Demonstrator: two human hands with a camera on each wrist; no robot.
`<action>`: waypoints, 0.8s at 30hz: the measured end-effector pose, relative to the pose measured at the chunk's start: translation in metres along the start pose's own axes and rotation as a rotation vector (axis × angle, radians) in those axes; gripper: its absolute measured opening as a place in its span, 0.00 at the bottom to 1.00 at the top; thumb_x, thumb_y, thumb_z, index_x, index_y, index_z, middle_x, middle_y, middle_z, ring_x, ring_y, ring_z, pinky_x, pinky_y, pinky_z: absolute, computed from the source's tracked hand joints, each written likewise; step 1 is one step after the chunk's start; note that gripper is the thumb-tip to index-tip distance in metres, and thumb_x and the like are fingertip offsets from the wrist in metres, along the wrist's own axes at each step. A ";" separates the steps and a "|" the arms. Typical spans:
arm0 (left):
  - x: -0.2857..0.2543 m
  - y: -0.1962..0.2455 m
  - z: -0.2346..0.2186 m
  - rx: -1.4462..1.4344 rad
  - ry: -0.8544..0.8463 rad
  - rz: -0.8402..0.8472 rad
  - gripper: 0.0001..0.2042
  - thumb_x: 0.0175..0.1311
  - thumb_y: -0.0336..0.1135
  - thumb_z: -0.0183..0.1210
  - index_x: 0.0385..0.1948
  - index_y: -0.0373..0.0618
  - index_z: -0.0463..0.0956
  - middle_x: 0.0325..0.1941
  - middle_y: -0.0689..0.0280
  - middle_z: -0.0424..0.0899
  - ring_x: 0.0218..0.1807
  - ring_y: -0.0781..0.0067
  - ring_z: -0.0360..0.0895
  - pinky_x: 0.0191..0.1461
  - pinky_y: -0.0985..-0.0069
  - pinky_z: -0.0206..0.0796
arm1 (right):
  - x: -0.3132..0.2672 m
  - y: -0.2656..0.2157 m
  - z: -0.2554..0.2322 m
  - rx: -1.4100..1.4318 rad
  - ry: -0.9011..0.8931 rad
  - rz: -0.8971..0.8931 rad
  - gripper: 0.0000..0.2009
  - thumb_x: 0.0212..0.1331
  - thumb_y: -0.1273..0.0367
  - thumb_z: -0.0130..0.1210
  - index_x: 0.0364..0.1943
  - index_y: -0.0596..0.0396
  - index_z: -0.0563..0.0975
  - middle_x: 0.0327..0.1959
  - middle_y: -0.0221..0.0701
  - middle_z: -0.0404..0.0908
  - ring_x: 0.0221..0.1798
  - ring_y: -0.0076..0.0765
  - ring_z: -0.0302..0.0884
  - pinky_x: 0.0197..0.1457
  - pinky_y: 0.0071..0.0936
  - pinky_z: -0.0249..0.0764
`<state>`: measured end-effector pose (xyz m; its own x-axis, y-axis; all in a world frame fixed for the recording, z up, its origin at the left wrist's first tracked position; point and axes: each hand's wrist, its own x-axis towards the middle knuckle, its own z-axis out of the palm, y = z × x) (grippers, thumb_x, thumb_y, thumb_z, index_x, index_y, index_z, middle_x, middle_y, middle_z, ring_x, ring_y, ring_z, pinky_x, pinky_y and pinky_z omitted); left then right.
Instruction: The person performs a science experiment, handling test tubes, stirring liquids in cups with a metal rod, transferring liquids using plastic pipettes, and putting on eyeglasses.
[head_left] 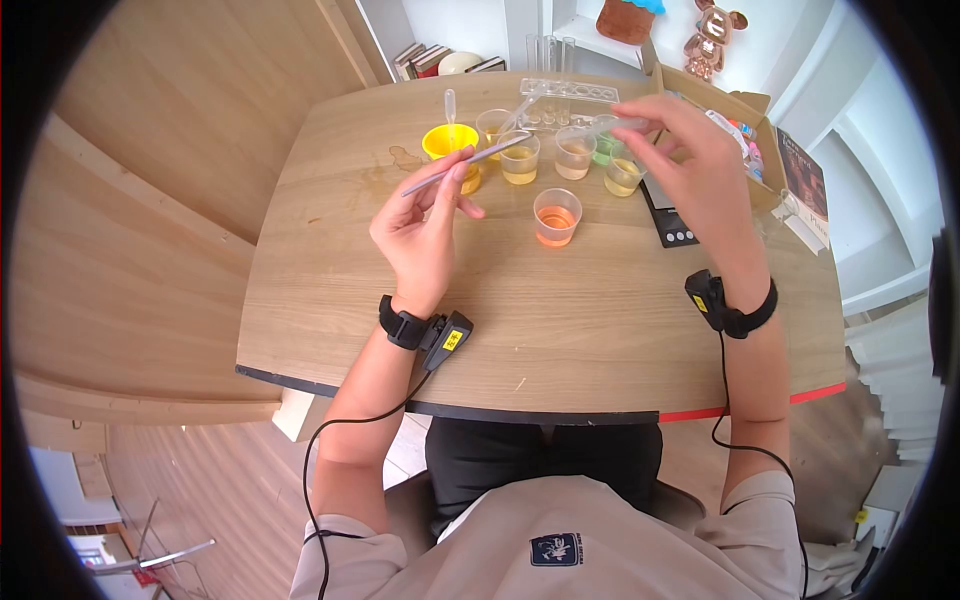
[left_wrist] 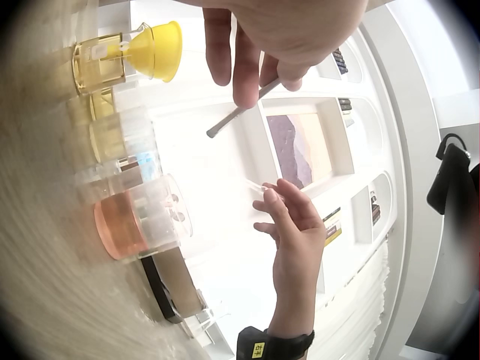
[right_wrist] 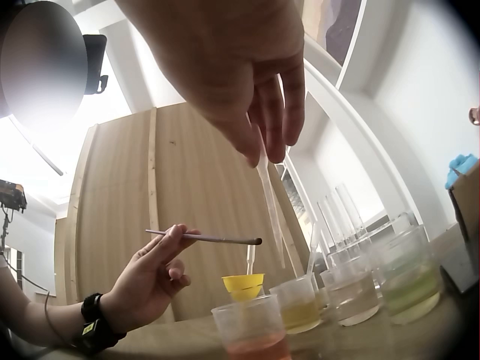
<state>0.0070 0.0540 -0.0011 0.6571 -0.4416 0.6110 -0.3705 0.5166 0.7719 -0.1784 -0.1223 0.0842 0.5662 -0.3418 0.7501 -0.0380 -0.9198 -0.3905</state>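
My left hand (head_left: 418, 235) pinches a thin brush-like stick (head_left: 436, 180), its dark tip pointing up and right over the cups. In my right hand (head_left: 700, 175) the fingertips grip a clear plastic dropper (right_wrist: 271, 202), which hangs tip down in the right wrist view. Nearest to me stands a cup of orange liquid (head_left: 556, 219), touched by neither hand. Behind it are several cups of pale yellow (head_left: 519, 163), pinkish (head_left: 574, 158) and green liquid (right_wrist: 411, 292). A yellow funnel-shaped cup (head_left: 450, 142) holds another dropper (head_left: 451, 104).
At the back stands a clear rack (head_left: 570, 91) with test tubes. A black scale (head_left: 668, 225) lies right of the cups, partly under my right hand. Farther right are a cardboard box (head_left: 770, 140) of small items and a book (head_left: 803, 190). A wet patch (head_left: 405, 158) marks the table's left.
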 end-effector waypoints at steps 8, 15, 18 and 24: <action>0.001 0.004 0.003 0.013 0.014 -0.026 0.11 0.71 0.23 0.58 0.51 0.30 0.80 0.51 0.50 0.86 0.29 0.73 0.84 0.32 0.81 0.78 | -0.005 0.003 0.001 -0.024 -0.087 -0.009 0.05 0.60 0.67 0.66 0.36 0.50 0.84 0.33 0.21 0.86 0.22 0.23 0.74 0.25 0.19 0.69; 0.001 0.003 0.003 0.009 0.021 -0.020 0.11 0.71 0.23 0.58 0.51 0.31 0.80 0.50 0.51 0.86 0.29 0.73 0.83 0.32 0.80 0.77 | -0.002 0.000 -0.001 0.029 -0.003 -0.053 0.07 0.60 0.67 0.66 0.38 0.53 0.84 0.34 0.25 0.86 0.28 0.24 0.78 0.29 0.20 0.74; 0.000 0.002 0.003 0.007 0.019 -0.015 0.11 0.71 0.23 0.58 0.51 0.31 0.80 0.50 0.51 0.87 0.28 0.73 0.83 0.32 0.80 0.76 | -0.001 0.000 0.002 0.085 0.007 -0.078 0.06 0.60 0.69 0.65 0.39 0.54 0.84 0.35 0.26 0.85 0.31 0.25 0.80 0.32 0.22 0.76; 0.000 0.001 0.002 0.020 0.013 0.002 0.11 0.71 0.23 0.58 0.52 0.31 0.80 0.48 0.51 0.87 0.28 0.74 0.83 0.32 0.81 0.75 | -0.003 -0.002 -0.003 0.063 -0.109 -0.082 0.06 0.61 0.70 0.65 0.39 0.55 0.84 0.35 0.27 0.85 0.32 0.28 0.81 0.34 0.22 0.78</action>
<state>0.0055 0.0530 0.0000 0.6648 -0.4308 0.6103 -0.3847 0.5028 0.7741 -0.1824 -0.1198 0.0839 0.6516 -0.2401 0.7196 0.0621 -0.9285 -0.3661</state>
